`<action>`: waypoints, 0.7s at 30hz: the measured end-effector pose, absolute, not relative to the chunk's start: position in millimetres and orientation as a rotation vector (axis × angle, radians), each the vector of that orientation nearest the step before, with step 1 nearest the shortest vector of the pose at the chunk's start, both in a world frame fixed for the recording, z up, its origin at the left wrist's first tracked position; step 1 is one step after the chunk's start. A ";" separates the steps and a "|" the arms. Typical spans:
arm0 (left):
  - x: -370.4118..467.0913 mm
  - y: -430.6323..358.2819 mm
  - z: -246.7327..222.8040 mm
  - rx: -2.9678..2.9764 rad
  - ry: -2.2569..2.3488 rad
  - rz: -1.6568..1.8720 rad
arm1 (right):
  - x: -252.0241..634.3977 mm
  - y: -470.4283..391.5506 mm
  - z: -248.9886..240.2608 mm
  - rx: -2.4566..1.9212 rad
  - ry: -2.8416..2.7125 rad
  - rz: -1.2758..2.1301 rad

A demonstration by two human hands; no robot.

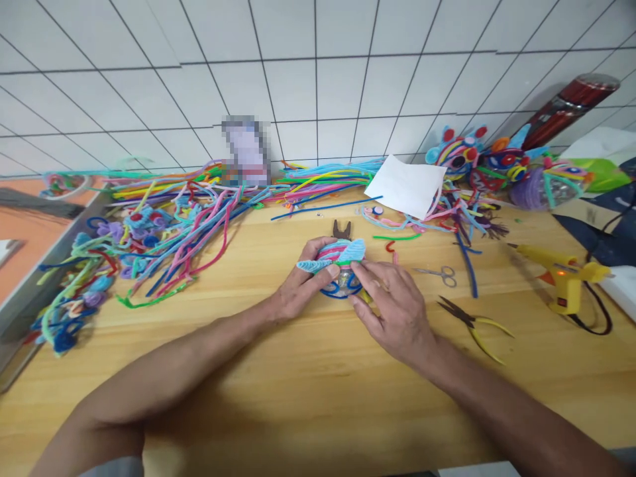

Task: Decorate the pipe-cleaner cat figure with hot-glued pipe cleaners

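Tiled wall (342,93) at my 12 o'clock. Pipe-cleaner heap (149,222) at my 11. White paper (405,185) at my 1, red flask (566,109) farther out, near wall. Yellow glue gun (569,278) at my 2, orange light lit.

The left grip (298,281) is presenting bare fingers and a thumb with a short, rounded nail. Directly behind this grip, a bare left wrist (273,308) is widening into a bare left forearm (199,361). Well behind the same grip, grey cloth (113,468) is showing, its garment type remaining unclear. The right grip (400,311) is likewise presenting bare fingers; behind it, a bare right forearm (491,384) is broadening gradually.
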State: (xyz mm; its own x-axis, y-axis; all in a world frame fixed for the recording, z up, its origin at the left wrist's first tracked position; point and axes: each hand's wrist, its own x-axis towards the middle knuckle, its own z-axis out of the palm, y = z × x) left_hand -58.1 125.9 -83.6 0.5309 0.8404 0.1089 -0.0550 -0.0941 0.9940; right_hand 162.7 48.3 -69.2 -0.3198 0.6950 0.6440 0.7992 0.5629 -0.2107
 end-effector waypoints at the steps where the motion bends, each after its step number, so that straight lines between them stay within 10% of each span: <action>1: -59.2 126.3 -82.6 1.497 0.691 0.866 | 162.8 48.7 -70.0 -1.201 -2.090 -0.198; 21: -67.5 140.4 -92.9 1.747 0.461 0.935 | 175.9 60.9 -70.9 -1.188 -2.097 -0.218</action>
State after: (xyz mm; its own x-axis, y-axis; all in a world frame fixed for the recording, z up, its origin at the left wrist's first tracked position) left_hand -67.5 140.4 -92.9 0.6197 0.6929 0.3687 -0.1293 -0.3732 0.9187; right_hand 175.9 60.9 -70.9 -0.3287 0.6854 0.6497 0.8042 0.5639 -0.1879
